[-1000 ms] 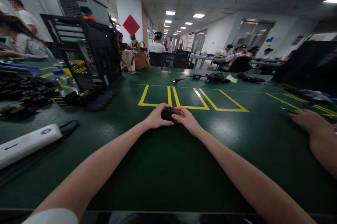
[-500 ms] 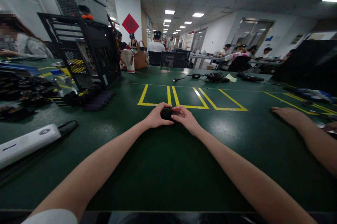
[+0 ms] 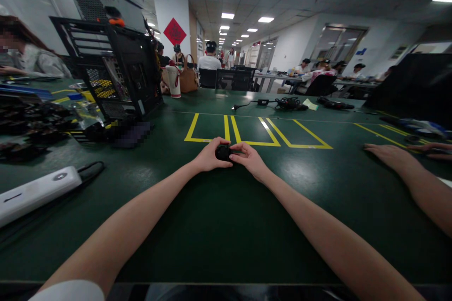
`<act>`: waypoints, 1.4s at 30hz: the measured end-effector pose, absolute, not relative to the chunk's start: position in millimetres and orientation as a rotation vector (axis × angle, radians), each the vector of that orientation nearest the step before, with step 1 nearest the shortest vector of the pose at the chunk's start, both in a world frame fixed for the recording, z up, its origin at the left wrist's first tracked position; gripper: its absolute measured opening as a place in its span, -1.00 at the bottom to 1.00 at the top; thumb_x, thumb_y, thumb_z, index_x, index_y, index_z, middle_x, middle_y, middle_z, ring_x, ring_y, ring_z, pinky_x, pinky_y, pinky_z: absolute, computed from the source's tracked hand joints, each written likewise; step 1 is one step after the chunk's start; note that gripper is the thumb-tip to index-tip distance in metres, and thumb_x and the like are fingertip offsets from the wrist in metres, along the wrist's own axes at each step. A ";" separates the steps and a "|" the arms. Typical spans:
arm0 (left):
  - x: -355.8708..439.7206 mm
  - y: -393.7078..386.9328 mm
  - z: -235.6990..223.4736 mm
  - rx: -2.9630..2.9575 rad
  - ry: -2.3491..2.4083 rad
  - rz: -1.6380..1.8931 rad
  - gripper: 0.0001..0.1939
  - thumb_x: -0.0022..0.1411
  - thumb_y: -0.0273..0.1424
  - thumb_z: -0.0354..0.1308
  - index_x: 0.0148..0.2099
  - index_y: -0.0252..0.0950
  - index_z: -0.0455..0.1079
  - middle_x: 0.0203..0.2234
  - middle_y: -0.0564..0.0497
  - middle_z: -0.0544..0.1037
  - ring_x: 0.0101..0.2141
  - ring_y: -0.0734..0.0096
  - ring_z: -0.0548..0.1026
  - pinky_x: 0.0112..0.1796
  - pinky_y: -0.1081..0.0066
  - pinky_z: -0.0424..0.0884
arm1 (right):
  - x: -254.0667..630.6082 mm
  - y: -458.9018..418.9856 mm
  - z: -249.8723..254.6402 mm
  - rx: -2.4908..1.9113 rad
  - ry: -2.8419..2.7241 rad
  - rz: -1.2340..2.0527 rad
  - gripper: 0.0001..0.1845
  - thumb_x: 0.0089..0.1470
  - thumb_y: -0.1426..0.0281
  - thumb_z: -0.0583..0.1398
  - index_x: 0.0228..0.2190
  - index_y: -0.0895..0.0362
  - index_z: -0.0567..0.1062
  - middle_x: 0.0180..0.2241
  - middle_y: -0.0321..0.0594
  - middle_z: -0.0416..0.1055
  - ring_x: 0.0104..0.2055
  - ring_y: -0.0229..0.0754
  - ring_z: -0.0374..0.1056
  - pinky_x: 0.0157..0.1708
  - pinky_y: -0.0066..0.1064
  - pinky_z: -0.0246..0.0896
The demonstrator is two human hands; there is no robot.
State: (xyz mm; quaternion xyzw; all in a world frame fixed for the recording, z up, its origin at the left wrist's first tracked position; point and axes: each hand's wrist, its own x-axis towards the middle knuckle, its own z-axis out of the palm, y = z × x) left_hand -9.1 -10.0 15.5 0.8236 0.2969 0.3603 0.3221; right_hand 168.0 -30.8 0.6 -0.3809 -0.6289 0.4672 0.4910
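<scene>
Below the fingers, the dark green, smooth worktop (image 3: pixel 212 230) runs as an open stretch between the two forearms down to its straight front edge, which is well apart from both hands. Just beyond the fingertips lie three yellow tape outlines (image 3: pixel 261 144) stuck flat on the surface, their near lines passing close by the left hand's knuckles; farther beyond them is a coiled black cable (image 3: pixel 291 104). To the left of the fingers, well apart, are a long white plastic device (image 3: pixel 42 192) with rounded ends and, farther off, an upright black metal computer case (image 3: pixel 137 72). To the right, with open green surface between, another person's hand (image 3: pixel 391 156) rests flat near the yellow lines there. The small, rounded black object (image 3: pixel 222 152) sits between the two hands, within the curve of the left hand (image 3: pixel 207 157): its fingers grip the piece, forefinger along the far side and thumb along the near side. The right hand (image 3: pixel 250 159) has its fingers bent, their tips at the object's right side; whether they pinch it or only touch it, I cannot tell. Nor can I tell whether its underside meets the worktop.
</scene>
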 end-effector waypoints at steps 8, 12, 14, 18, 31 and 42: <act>-9.5 -12.0 17.4 2.134 0.783 0.946 -0.42 -0.18 -0.38 0.27 -0.07 -0.23 0.17 -0.15 -0.06 0.30 -0.13 0.22 0.32 -0.09 0.08 0.20 | 169.2 -31.8 1.9 -0.878 -1.531 1.244 -0.61 -0.25 0.41 0.27 -0.28 0.09 0.33 -0.19 -0.25 0.32 -0.15 -0.21 0.31 -0.07 -0.24 0.16; -9.8 -12.6 18.3 2.138 0.786 0.929 -0.42 -0.17 -0.36 0.27 -0.06 -0.24 0.16 -0.14 -0.06 0.29 -0.13 0.22 0.32 -0.09 0.09 0.21 | 167.7 -32.4 1.1 -0.905 -1.527 1.182 -0.71 -0.20 0.35 0.24 -0.34 0.11 0.35 -0.21 -0.25 0.34 -0.21 -0.24 0.33 -0.11 -0.25 0.19; -9.9 -12.0 17.7 2.146 0.785 0.934 -0.41 -0.17 -0.35 0.27 -0.06 -0.24 0.16 -0.14 -0.07 0.29 -0.14 0.22 0.32 -0.10 0.11 0.22 | 167.0 -31.8 0.4 -0.919 -1.525 1.141 -0.69 -0.21 0.34 0.24 -0.33 0.11 0.35 -0.22 -0.25 0.34 -0.21 -0.23 0.33 -0.12 -0.26 0.19; -9.4 -10.0 14.8 2.152 0.775 0.941 -0.41 -0.17 -0.35 0.27 -0.06 -0.24 0.15 -0.14 -0.07 0.29 -0.14 0.23 0.32 -0.10 0.12 0.23 | 167.2 -29.8 -0.5 -0.957 -1.534 1.134 -0.60 -0.20 0.36 0.24 -0.23 0.10 0.33 -0.17 -0.20 0.33 -0.15 -0.20 0.31 -0.09 -0.24 0.17; -9.8 -10.4 15.2 2.153 0.783 0.943 -0.41 -0.18 -0.34 0.27 -0.06 -0.24 0.16 -0.14 -0.06 0.29 -0.14 0.23 0.32 -0.10 0.13 0.22 | 165.8 -32.0 1.5 -0.916 -1.535 1.126 -0.71 -0.20 0.36 0.24 -0.34 0.11 0.34 -0.25 -0.26 0.34 -0.20 -0.22 0.33 -0.11 -0.26 0.20; -10.7 -10.6 15.5 2.156 0.795 0.947 -0.41 -0.17 -0.33 0.27 -0.06 -0.24 0.15 -0.14 -0.06 0.29 -0.15 0.23 0.33 -0.11 0.13 0.23 | 166.0 -35.1 3.0 -0.893 -1.565 1.173 -0.63 -0.22 0.43 0.25 -0.28 0.09 0.32 -0.16 -0.24 0.30 -0.12 -0.17 0.31 -0.08 -0.24 0.20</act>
